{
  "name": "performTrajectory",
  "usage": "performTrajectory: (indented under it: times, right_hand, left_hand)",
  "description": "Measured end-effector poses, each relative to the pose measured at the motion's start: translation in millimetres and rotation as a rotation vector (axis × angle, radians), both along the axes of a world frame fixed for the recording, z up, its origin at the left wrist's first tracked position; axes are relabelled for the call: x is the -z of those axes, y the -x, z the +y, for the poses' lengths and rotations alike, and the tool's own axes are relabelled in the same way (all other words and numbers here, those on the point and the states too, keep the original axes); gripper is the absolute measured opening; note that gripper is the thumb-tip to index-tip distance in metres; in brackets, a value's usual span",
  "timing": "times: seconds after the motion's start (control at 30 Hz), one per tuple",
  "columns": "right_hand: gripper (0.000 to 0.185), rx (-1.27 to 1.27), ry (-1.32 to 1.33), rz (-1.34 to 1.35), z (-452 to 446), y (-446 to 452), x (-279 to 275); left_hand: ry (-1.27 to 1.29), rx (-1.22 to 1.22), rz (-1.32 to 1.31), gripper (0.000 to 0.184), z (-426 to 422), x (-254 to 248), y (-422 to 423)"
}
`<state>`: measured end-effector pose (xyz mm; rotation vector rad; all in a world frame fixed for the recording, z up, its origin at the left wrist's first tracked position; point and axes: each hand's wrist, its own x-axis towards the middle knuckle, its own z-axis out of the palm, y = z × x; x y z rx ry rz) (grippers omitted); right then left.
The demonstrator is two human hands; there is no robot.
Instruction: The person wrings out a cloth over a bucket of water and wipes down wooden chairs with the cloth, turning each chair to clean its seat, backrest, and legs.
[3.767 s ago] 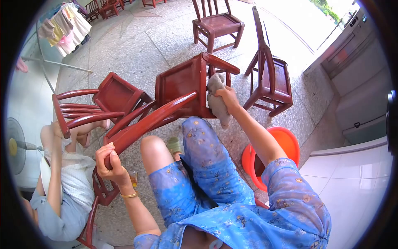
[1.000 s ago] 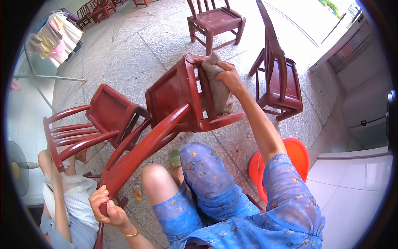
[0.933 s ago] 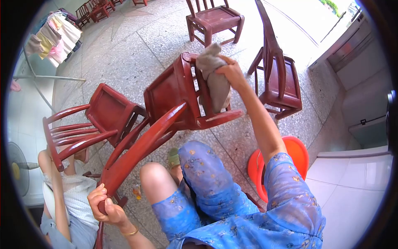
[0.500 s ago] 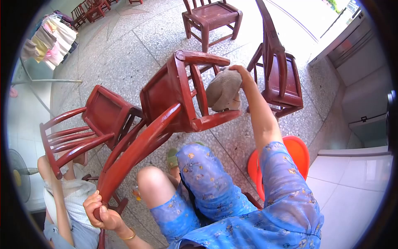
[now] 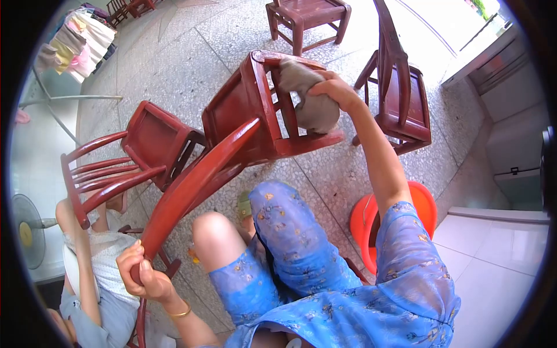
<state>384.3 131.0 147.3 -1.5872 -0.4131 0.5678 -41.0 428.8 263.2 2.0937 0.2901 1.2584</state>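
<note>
A dark red wooden chair is tipped over in front of me, its legs pointing to the right. My left hand is closed round the end of its long curved back post. My right hand grips a crumpled grey cloth, which lies against the chair's legs and rungs. Part of the cloth hangs between the legs, and my palm hides some of it.
A second red chair leans near a seated person at left. Other chairs stand on the speckled floor. A red bucket is by my right arm. A fan and hanging clothes are at left.
My right hand and the cloth have shifted up along the chair's legs, and the cloth's shape has changed. My left hand keeps its hold on the post. The view has tilted slightly.
</note>
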Motion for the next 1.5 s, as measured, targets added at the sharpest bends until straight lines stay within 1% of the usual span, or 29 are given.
performTrajectory:
  times: [0.03,0.07,0.13,0.2,0.23,0.27,0.33,0.37,0.43,0.47,0.53,0.57,0.6,0.7,0.8,0.83,0.87,0.9,0.93,1.0,1.03,1.1,1.13,1.2,1.33,1.4,1.43,1.5]
  right_hand:
    - [0.038,-0.081,0.017,-0.121,6.5,2.5,0.2]
    - [0.038,-0.082,0.017,-0.123,15.2,9.3,-8.8]
    - [0.045,-0.145,0.552,-0.496,34.6,35.3,-32.3]
    - [0.043,-0.041,0.774,-0.698,52.6,72.2,-15.0]
    - [0.037,-0.043,0.811,-0.715,51.5,87.9,-18.9]
    - [0.037,-0.046,0.814,-0.728,48.7,95.7,-16.6]
    - [0.032,-0.135,0.853,-0.809,37.3,103.3,-4.9]
    - [0.032,-0.135,0.853,-0.817,29.9,105.3,-9.3]
    - [0.029,-0.439,0.834,-0.84,17.8,108.0,-20.3]
    - [0.029,-0.444,0.835,-0.844,18.4,104.7,-23.2]
    - [0.03,-0.529,0.952,-0.945,23.1,90.8,-28.2]
    - [0.037,-0.594,0.999,-0.95,29.0,89.3,-37.1]
    - [0.037,-0.601,1.0,-0.947,34.5,88.4,-36.1]
    - [0.042,-0.561,1.022,-0.908,41.6,92.8,-35.8]
    - [0.056,-0.518,0.985,-0.621,49.1,97.5,-38.9]
    - [0.056,-0.518,0.985,-0.626,49.0,99.2,-36.7]
    - [0.06,-0.507,0.92,-0.562,47.3,101.4,-31.3]
    - [0.064,-0.496,0.854,-0.496,45.2,103.8,-25.0]
    - [0.064,-0.497,0.855,-0.498,43.0,105.1,-18.9]
    - [0.069,-0.494,0.731,-0.296,38.9,109.3,-18.4]
    - [0.069,-0.495,0.735,-0.298,34.9,112.1,-19.0]
    - [0.07,-0.343,0.631,0.046,30.9,124.7,-35.3]
    - [0.07,-0.342,0.63,0.043,29.8,128.4,-37.3]
    - [0.068,-0.246,0.485,0.223,27.9,134.6,-39.6]
    - [0.066,-0.172,0.457,0.187,13.3,137.0,-13.5]
    - [0.055,-0.083,0.265,0.291,-1.0,147.8,-8.2]
    - [0.055,-0.085,0.269,0.294,-10.7,150.3,-9.2]
    - [0.042,-0.015,0.471,0.187,-30.6,153.1,-19.7]
  left_hand:
    - [0.009,-0.012,0.004,0.017,-2.8,-0.7,-1.6]
    - [0.017,-0.023,0.008,0.017,-5.1,-1.5,-3.0]
    - [0.005,-0.011,0.002,0.014,-8.9,-2.2,-3.3]
    - [-0.02,-0.031,0.001,0.012,-13.5,-2.6,-2.0]
    - [-0.017,-0.036,-0.005,0.011,-14.8,-2.3,-0.3]
    - [-0.013,-0.043,-0.016,0.011,-15.6,-0.6,3.4]
    - [0.011,-0.062,0.002,0.013,-14.2,2.7,8.6]
    - [0.012,-0.065,-0.005,0.013,-13.3,3.9,9.7]
    - [0.002,-0.078,-0.034,0.01,-11.3,6.4,12.0]
    - [0.005,-0.083,-0.037,0.01,-10.3,6.9,13.4]
    - [-0.045,0.003,-0.029,0.011,-7.2,7.5,14.6]
    - [-0.04,-0.002,-0.022,0.011,-5.1,8.2,15.7]
    - [-0.039,-0.001,-0.031,0.011,-2.7,8.7,14.7]
    - [-0.017,-0.019,-0.038,0.012,0.0,10.4,13.3]
    - [-0.028,-0.023,-0.043,0.01,1.4,10.3,21.2]
    - [-0.028,-0.076,-0.027,0.008,-0.8,10.2,23.6]
    - [-0.026,-0.13,-0.009,0.006,-2.5,10.8,27.1]
    - [-0.025,-0.133,-0.008,0.006,-2.9,12.1,29.8]
    - [-0.028,-0.151,-0.01,0.006,-2.3,14.1,30.3]
    - [-0.027,-0.168,-0.017,0.006,-3.5,13.8,28.9]
    - [-0.039,-0.168,-0.007,0.006,-7.3,12.1,28.6]
    - [-0.041,-0.167,-0.013,0.007,-10.8,11.3,28.2]
    - [-0.043,-0.168,-0.017,0.007,-10.6,11.6,28.6]
    - [-0.031,-0.175,-0.004,0.007,-10.1,11.7,30.2]
    - [-0.022,-0.169,-0.005,0.006,-11.6,10.1,31.1]
    - [-0.026,-0.157,-0.018,0.006,-5.5,16.4,34.1]
    - [-0.032,-0.137,-0.036,0.005,-3.0,19.2,34.5]
    - [-0.041,-0.108,-0.025,0.006,-3.9,18.3,33.7]
